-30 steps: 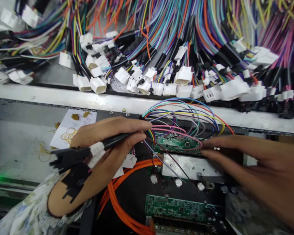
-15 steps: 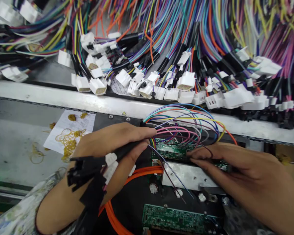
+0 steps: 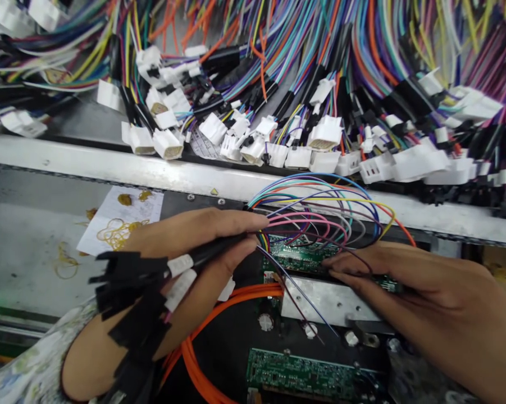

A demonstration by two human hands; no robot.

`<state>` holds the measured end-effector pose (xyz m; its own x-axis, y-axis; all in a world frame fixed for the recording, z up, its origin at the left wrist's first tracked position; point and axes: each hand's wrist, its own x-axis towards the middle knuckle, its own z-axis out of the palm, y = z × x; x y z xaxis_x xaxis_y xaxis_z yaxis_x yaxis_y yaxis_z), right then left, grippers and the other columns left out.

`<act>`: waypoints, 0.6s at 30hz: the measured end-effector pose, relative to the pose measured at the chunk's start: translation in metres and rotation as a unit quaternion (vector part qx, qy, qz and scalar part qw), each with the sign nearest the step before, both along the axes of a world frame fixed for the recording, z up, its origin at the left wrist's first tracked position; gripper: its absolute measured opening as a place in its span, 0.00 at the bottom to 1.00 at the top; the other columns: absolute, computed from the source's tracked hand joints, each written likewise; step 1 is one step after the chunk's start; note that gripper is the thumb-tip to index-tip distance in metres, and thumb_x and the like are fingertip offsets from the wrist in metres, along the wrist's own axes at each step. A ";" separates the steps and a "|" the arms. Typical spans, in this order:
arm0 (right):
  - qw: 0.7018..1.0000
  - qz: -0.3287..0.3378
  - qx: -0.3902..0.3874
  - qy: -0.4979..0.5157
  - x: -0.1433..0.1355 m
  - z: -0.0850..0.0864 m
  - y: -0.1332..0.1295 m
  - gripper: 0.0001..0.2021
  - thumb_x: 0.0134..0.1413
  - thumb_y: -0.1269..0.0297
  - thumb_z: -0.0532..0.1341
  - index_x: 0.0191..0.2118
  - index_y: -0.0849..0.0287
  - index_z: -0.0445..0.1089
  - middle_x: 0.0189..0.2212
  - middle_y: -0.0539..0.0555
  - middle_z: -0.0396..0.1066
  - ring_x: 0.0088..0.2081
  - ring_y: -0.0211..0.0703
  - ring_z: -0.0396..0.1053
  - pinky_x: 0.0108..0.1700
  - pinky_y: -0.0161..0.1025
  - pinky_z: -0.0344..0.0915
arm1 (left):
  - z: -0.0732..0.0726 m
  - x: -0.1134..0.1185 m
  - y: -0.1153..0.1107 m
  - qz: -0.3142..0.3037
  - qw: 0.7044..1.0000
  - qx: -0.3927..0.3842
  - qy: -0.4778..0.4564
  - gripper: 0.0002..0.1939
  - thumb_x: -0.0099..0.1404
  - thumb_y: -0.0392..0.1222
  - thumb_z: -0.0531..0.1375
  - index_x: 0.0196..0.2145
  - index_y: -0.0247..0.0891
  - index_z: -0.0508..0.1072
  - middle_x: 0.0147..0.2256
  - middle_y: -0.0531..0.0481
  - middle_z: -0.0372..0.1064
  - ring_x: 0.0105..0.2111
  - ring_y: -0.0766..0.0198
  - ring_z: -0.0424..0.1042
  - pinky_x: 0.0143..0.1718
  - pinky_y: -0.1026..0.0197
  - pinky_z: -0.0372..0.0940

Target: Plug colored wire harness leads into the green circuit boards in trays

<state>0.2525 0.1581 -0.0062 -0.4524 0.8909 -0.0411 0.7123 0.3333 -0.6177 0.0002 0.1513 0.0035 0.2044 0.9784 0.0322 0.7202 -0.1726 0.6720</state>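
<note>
Plugs (image 3: 324,132) crowded the rail (image 3: 76,161); left hand (image 3: 194,227) clasped the cable (image 3: 214,249), seemingly for steadiness, right hand (image 3: 438,292) pinching 1 wire (image 3: 354,253) by the board (image 3: 295,255).

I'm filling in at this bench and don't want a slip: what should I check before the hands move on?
1. Left hand gripping the black-sleeved bundle: ok.
2. Right hand pinching the dark wire: ok.
3. Right fingertips at the upper green board: ok.
4. Dark wire's end seated: cannot tell, fingers hide it.
5. No wire ends dangling: not ok, two loose wires hang across the metal plate.
6. Orange cables away from the right hand: ok.
</note>
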 end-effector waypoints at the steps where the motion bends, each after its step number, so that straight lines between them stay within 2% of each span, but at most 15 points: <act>1: 1.000 0.006 -0.005 -0.001 0.000 0.001 0.001 0.09 0.58 0.65 0.57 0.30 0.52 0.75 0.27 0.45 0.78 0.26 0.35 0.75 0.29 0.29 0.72 | -0.001 0.000 0.000 -0.002 1.000 0.002 -0.002 0.08 0.66 0.43 0.60 0.42 0.53 0.75 0.40 0.66 0.77 0.37 0.71 0.78 0.41 0.76 0.71; 4: 0.999 0.022 -0.032 -0.010 -0.001 0.004 0.002 0.10 0.58 0.64 0.59 0.28 0.53 0.75 0.25 0.47 0.77 0.25 0.36 0.74 0.25 0.29 0.70 | -0.005 -0.002 0.002 -0.011 1.000 0.006 -0.020 0.08 0.66 0.41 0.60 0.42 0.50 0.76 0.41 0.64 0.77 0.37 0.69 0.78 0.44 0.74 0.71; 7: 0.999 0.014 -0.042 -0.010 -0.002 0.004 0.002 0.09 0.58 0.64 0.59 0.29 0.53 0.75 0.26 0.47 0.77 0.25 0.36 0.74 0.26 0.29 0.69 | -0.005 -0.003 0.002 -0.023 0.999 0.008 -0.040 0.07 0.66 0.39 0.60 0.41 0.48 0.76 0.41 0.63 0.77 0.39 0.71 0.78 0.46 0.76 0.70; 14: 0.999 0.037 0.000 -0.017 0.002 0.001 0.004 0.10 0.59 0.67 0.57 0.29 0.54 0.75 0.26 0.47 0.77 0.26 0.36 0.75 0.28 0.29 0.71 | -0.003 -0.002 0.001 -0.030 0.999 0.009 -0.044 0.07 0.65 0.39 0.60 0.41 0.48 0.76 0.40 0.64 0.78 0.37 0.72 0.78 0.44 0.78 0.69; 16: 0.998 0.052 0.018 -0.026 0.008 0.002 0.001 0.11 0.61 0.65 0.56 0.31 0.52 0.74 0.27 0.47 0.77 0.27 0.37 0.75 0.28 0.31 0.72 | -0.004 -0.002 0.000 -0.025 0.999 0.004 -0.042 0.08 0.65 0.38 0.60 0.41 0.48 0.76 0.41 0.64 0.77 0.38 0.71 0.77 0.46 0.77 0.69; 18: 0.997 0.037 0.052 -0.053 0.012 0.005 -0.007 0.11 0.62 0.59 0.55 0.33 0.50 0.74 0.30 0.47 0.78 0.29 0.41 0.76 0.30 0.36 0.75 | -0.003 -0.001 -0.001 0.005 0.999 -0.002 -0.032 0.08 0.65 0.39 0.60 0.41 0.47 0.77 0.41 0.62 0.78 0.39 0.70 0.78 0.45 0.75 0.69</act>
